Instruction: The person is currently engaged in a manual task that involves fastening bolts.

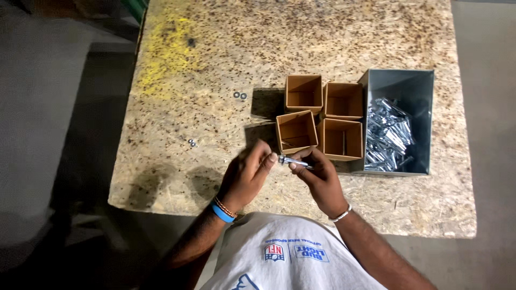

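Note:
A silver bolt (293, 161) lies level between my two hands above the near part of the board. My right hand (318, 176) pinches its right end between thumb and fingers. My left hand (246, 175) has its fingertips on the bolt's left end. The bolt hangs just in front of the nearest left cardboard box (296, 131). Behind and beside that box stand three more small open brown boxes (303, 93) (343, 100) (342, 139).
A grey metal bin (399, 122) holding several silver bolts sits right of the boxes. Two small washers (239, 95) and two small nuts (191, 143) lie on the chipboard table (215, 59) to the left. The floor drops away on both sides.

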